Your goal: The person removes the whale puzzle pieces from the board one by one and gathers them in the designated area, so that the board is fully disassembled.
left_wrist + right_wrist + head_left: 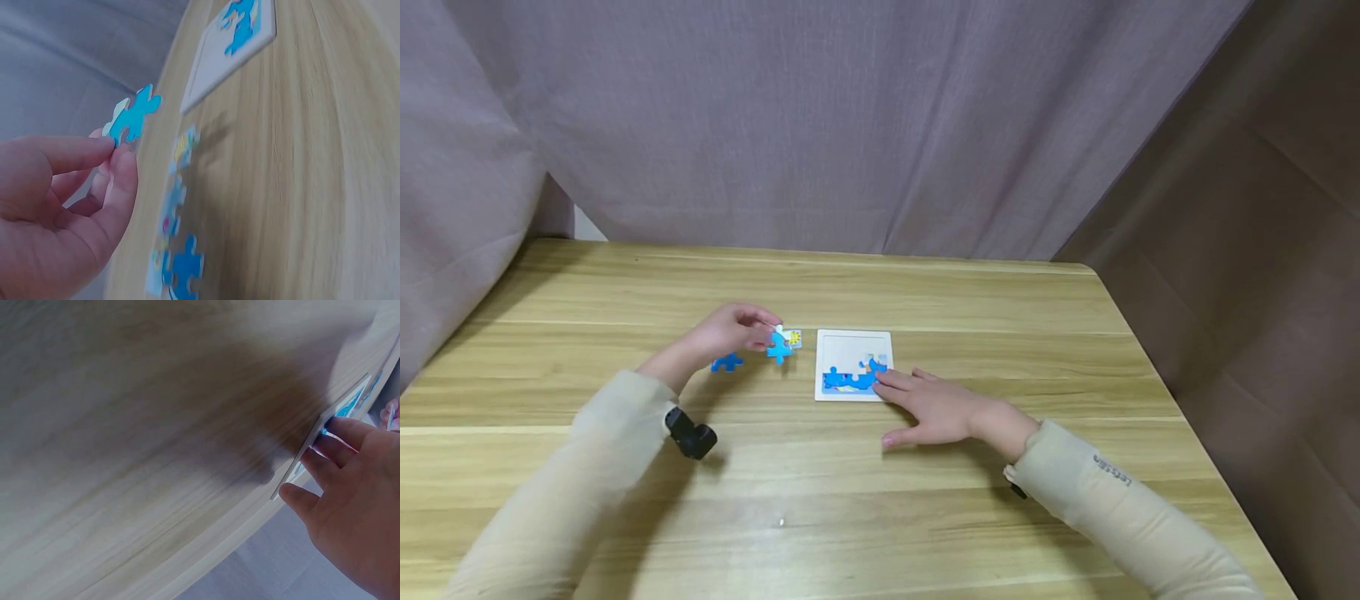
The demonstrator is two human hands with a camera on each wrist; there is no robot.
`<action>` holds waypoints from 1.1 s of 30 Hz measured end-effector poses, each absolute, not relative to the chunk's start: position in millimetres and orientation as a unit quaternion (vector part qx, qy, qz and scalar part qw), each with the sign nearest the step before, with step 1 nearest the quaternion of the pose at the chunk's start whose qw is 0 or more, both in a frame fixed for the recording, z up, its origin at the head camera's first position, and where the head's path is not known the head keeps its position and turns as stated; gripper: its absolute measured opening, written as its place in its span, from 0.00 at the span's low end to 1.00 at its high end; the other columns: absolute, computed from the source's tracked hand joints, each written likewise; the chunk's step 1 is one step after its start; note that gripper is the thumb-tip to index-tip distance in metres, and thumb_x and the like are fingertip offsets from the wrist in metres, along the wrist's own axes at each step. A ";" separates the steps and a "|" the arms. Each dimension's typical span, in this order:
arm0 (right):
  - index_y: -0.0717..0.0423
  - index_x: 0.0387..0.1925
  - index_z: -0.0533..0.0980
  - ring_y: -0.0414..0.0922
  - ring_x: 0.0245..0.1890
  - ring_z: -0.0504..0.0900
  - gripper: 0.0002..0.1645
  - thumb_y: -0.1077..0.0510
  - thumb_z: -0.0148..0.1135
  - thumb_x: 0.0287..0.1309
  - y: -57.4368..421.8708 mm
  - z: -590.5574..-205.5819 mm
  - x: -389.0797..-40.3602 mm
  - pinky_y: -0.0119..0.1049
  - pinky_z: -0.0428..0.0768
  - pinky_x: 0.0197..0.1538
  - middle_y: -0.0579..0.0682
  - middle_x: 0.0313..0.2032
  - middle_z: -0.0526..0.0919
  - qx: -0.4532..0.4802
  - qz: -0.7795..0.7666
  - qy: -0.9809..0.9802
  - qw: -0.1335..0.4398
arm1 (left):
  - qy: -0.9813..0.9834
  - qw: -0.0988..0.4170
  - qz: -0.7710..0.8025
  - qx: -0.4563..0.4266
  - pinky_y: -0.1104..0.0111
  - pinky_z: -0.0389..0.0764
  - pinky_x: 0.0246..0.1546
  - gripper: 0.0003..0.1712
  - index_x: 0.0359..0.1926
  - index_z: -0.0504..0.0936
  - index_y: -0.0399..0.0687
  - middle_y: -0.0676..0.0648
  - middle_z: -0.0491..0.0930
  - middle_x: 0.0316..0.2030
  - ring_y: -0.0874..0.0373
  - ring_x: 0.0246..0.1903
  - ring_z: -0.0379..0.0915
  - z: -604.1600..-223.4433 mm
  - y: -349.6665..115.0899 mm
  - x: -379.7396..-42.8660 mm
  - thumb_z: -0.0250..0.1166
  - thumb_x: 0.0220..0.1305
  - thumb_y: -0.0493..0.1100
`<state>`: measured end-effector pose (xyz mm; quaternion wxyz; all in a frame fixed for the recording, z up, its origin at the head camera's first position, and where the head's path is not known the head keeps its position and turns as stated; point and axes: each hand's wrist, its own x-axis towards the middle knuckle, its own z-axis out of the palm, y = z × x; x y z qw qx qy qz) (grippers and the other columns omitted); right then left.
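Note:
My left hand (736, 332) pinches a blue and white jigsaw piece (135, 114) between thumb and fingers, raised over the table to the left of the puzzle tray. The white puzzle tray (853, 332) lies flat, with fitted blue pieces (848, 382) along its lower part and right side; its upper left is bare white. My right hand (942, 410) lies at the tray's right edge, fingers extended, fingertips over the fitted pieces and thumb spread toward me. In the right wrist view, those fingers (340, 440) reach over the tray's rim.
Loose pieces lie left of the tray: one with a yellow sun (795, 338), a blue one (727, 362), and others partly under the left hand, seen in the left wrist view. A tiny pale speck (782, 522) is on the wooden table (820, 475). Curtains (775, 125) hang behind.

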<state>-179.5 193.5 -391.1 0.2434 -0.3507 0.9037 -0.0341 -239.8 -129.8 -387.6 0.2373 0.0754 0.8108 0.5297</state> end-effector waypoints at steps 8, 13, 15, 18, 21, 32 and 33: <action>0.49 0.72 0.50 0.42 0.73 0.44 0.52 0.26 0.49 0.54 192.8 -390.3 -179.6 0.46 0.45 0.74 0.45 0.73 0.46 -0.355 -0.036 0.902 0.243 | 0.828 0.230 0.508 0.063 0.73 0.80 0.42 0.19 0.56 0.70 0.28 0.43 0.76 0.41 0.65 0.36 0.74 -392.1 -149.9 -233.6 0.53 0.67 0.35; 0.49 0.72 0.50 0.43 0.73 0.44 0.52 0.27 0.49 0.55 192.8 -389.3 -179.3 0.47 0.45 0.74 0.45 0.73 0.45 -0.356 -0.037 0.902 0.242 | 0.839 0.224 0.493 0.061 0.72 0.81 0.42 0.19 0.55 0.71 0.27 0.41 0.77 0.42 0.65 0.35 0.75 -396.5 -155.9 -231.8 0.53 0.65 0.34; 0.49 0.72 0.49 0.42 0.73 0.44 0.52 0.26 0.49 0.55 192.8 -389.0 -178.7 0.46 0.44 0.74 0.45 0.73 0.45 -0.355 -0.036 0.902 0.243 | 0.844 0.226 0.484 0.056 0.71 0.81 0.42 0.18 0.54 0.72 0.29 0.40 0.78 0.43 0.65 0.35 0.75 -398.4 -157.0 -231.6 0.54 0.65 0.34; 0.50 0.72 0.50 0.43 0.73 0.44 0.52 0.27 0.49 0.55 193.1 -388.9 -178.4 0.47 0.44 0.74 0.45 0.73 0.45 -0.356 -0.038 0.901 0.243 | 0.852 0.227 0.470 0.050 0.69 0.81 0.43 0.18 0.54 0.73 0.30 0.38 0.78 0.44 0.63 0.34 0.76 -400.0 -156.8 -230.7 0.55 0.66 0.36; 0.50 0.72 0.50 0.44 0.73 0.44 0.52 0.27 0.49 0.55 193.1 -388.4 -178.0 0.47 0.45 0.74 0.46 0.73 0.46 -0.358 -0.041 0.901 0.244 | 0.858 0.226 0.459 0.047 0.68 0.82 0.42 0.17 0.53 0.74 0.31 0.38 0.78 0.44 0.62 0.33 0.77 -400.5 -155.2 -230.2 0.56 0.66 0.37; 0.51 0.72 0.51 0.44 0.73 0.45 0.51 0.28 0.50 0.55 192.6 -387.5 -176.8 0.48 0.45 0.74 0.47 0.73 0.47 -0.359 -0.045 0.900 0.243 | 0.866 0.217 0.446 0.053 0.71 0.80 0.38 0.17 0.51 0.74 0.30 0.41 0.79 0.39 0.61 0.32 0.75 -401.3 -152.9 -230.8 0.56 0.65 0.37; 0.51 0.72 0.51 0.44 0.73 0.45 0.51 0.28 0.50 0.55 192.7 -387.6 -176.8 0.48 0.46 0.74 0.47 0.73 0.47 -0.359 -0.045 0.900 0.242 | 0.867 0.217 0.445 0.054 0.71 0.80 0.38 0.17 0.51 0.74 0.30 0.41 0.79 0.39 0.60 0.32 0.74 -401.3 -153.1 -230.6 0.55 0.65 0.37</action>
